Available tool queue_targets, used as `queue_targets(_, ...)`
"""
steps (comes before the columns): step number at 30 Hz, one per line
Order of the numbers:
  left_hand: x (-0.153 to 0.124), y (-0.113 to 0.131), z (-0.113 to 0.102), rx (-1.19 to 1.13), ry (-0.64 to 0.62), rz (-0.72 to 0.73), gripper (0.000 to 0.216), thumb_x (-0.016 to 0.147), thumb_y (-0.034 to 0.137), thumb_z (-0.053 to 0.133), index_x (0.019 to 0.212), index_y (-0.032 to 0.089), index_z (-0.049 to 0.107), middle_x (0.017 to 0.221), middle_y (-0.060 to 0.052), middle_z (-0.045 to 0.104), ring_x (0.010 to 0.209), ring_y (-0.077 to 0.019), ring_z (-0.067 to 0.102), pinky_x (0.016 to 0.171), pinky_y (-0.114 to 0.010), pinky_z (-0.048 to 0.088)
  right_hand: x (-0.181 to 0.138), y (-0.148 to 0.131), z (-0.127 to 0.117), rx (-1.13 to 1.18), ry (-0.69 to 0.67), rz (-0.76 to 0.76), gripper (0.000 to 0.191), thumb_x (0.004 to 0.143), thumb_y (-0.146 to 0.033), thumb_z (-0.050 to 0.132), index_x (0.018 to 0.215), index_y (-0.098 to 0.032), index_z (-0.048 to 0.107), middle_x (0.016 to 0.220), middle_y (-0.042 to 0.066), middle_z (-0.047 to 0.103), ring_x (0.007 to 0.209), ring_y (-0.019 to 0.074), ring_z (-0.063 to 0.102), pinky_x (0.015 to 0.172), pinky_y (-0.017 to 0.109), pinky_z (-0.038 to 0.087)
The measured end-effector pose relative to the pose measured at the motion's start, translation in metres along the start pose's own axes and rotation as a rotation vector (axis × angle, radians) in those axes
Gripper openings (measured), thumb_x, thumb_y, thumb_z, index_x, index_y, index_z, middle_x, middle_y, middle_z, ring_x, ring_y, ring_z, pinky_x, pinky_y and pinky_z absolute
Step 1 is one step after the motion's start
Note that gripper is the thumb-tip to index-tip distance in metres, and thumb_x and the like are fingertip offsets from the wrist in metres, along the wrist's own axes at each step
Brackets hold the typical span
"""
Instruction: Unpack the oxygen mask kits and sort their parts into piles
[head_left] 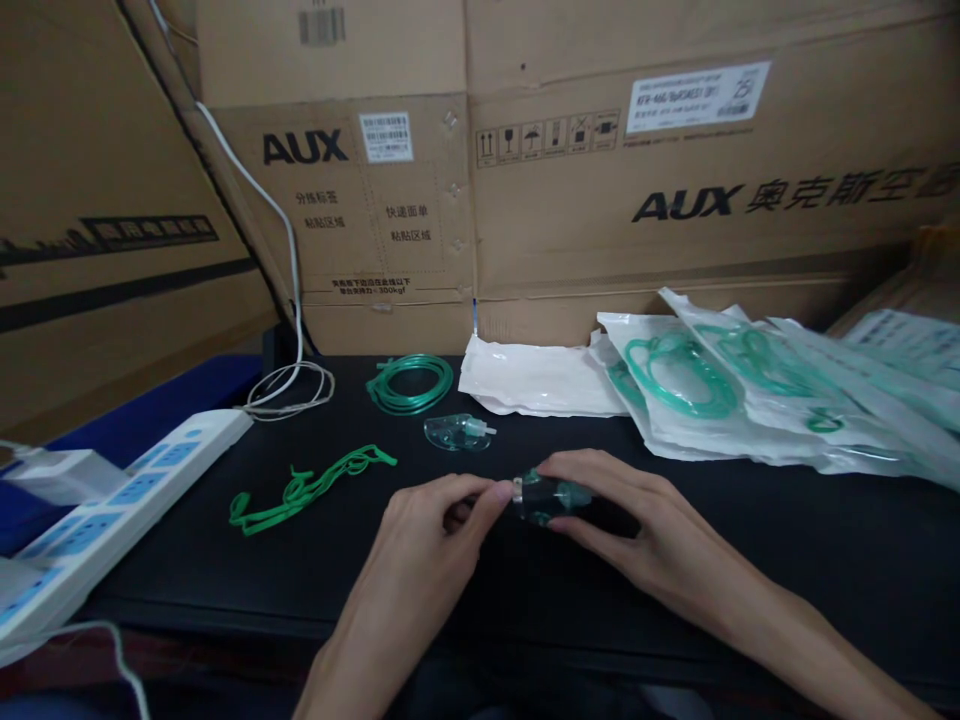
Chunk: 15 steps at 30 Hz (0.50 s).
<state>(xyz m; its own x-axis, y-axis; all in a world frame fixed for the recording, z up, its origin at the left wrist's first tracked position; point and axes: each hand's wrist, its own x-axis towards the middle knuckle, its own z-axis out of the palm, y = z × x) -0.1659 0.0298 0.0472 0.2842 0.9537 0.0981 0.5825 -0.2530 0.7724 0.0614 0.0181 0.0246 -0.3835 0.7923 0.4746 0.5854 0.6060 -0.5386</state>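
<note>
My right hand grips a clear, green-tinted plastic mask between thumb and fingers, just above the black table. At the mask's left end is a small silvery strip, and my left hand pinches there with thumb and forefinger. What lies inside the left fingers is hidden. Behind the hands a second clear mask with a whitish connector rests on the table. Farther back sits a coil of green tubing. To the left of my hands lies a bunched green elastic strap.
White packets with green tubing are piled at the right, beside a flat white packet. A white power strip with cables runs along the left. Large cardboard boxes stand behind the table.
</note>
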Motion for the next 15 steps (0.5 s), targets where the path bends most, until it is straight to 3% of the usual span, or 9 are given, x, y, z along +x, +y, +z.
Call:
queue_targets(2,0.004,0.0,0.005,-0.159,-0.034,-0.027,0.035,0.093,0.049,0.055,0.093,0.022,0.078,0.066,0.0,0.069,0.06,-0.0164,0.065,0.057,-0.023,0.049,0.0,-0.001,0.0,0.035,0.027,-0.014,0.037,0.092,-0.017,0.065,0.129,-0.026,0.063,0.129,0.005,0.068,0.121,0.0194,0.063,0.107,0.034,0.051)
queue_targets(6,0.011,-0.001,0.01,-0.347,-0.032,0.009,0.029,0.092,0.042,0.059,0.1,0.019,0.075,0.086,-0.003,0.075,0.077,-0.0173,0.07,0.07,-0.023,0.054,0.003,0.001,0.001,0.103,0.06,0.065,0.04,0.092,-0.023,0.067,0.132,-0.025,0.061,0.135,0.005,0.065,0.128,0.0197,0.059,0.113,0.036,0.045)
queue_targets(10,0.02,0.002,0.018,-0.386,0.021,0.06,0.024,0.093,0.037,0.061,0.101,0.018,0.074,0.091,-0.003,0.075,0.08,-0.0159,0.07,0.074,-0.023,0.055,0.011,0.005,0.003,0.228,0.037,0.206,0.04,0.094,-0.035,0.065,0.133,-0.025,0.063,0.134,0.006,0.067,0.124,0.0208,0.062,0.109,0.036,0.048)
queue_targets(15,0.025,0.0,0.029,-0.363,0.072,0.121,0.019,0.095,0.032,0.061,0.101,0.018,0.073,0.091,-0.001,0.075,0.077,-0.0141,0.071,0.073,-0.022,0.057,0.016,0.003,0.0,0.311,-0.002,0.309,0.036,0.093,-0.036,0.065,0.126,-0.023,0.068,0.123,0.005,0.073,0.116,0.0225,0.066,0.104,0.036,0.05)
